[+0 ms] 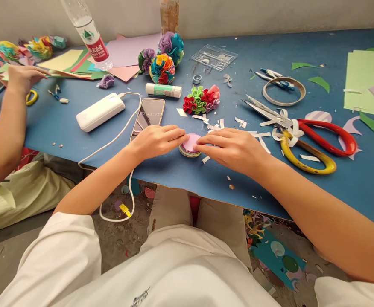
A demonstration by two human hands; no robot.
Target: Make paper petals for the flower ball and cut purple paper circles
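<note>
Here's the blue table, and above it the left hand and right hand, fingers bent, fingertips pinching opposite sides of the paper stack! Scissors lie beyond the right fingers, the phone just past the left.

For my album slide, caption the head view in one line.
Two hands at a stack of round paper pieces, with red-and-yellow-handled scissors and paper scraps alongside.

Just right of the gripped paper discs, the scissors show shiny metal blades and smooth, glossy plastic handles.
</note>
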